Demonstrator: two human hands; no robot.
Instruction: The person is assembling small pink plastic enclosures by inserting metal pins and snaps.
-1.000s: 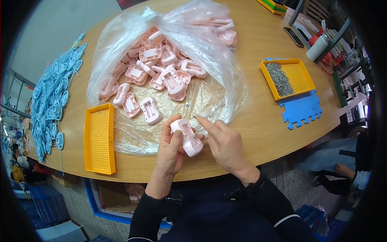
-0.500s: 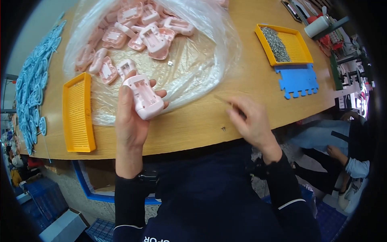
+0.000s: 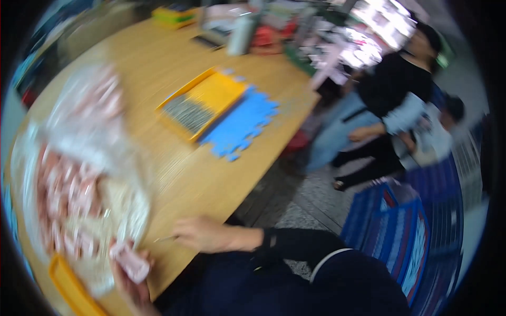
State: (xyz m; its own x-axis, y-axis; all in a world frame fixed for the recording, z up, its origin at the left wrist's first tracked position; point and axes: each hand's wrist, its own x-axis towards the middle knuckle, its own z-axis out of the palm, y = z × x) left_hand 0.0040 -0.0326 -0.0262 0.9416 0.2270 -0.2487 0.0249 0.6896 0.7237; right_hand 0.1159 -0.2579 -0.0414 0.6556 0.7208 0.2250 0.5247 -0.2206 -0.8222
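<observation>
My left hand (image 3: 126,282) holds a pale pink plastic housing (image 3: 132,263), its fingers wrapped round the sides. Over the table's near edge, my right hand (image 3: 203,234) is closed on a thin, pointed tool (image 3: 165,239), whose tip sticks out toward the housing but stays apart from it. Motion blur hides what kind of tool it is. Beyond my left hand, a clear plastic bag (image 3: 129,205) spreads over the table with several pink plastic parts (image 3: 71,187) in it.
A yellow tray (image 3: 224,87) with many small metal pieces (image 3: 188,113) sits partly over a blue foam mat (image 3: 247,124). Another yellow tray (image 3: 74,289) stands at the lower left. A white bottle (image 3: 240,34) is at the back. Seated people (image 3: 395,89) and blue crates (image 3: 382,226) are right.
My view has swung to the right, so the bag and both hands now appear farther left and lower. Both hands keep hold of the housing and the thin tool.
</observation>
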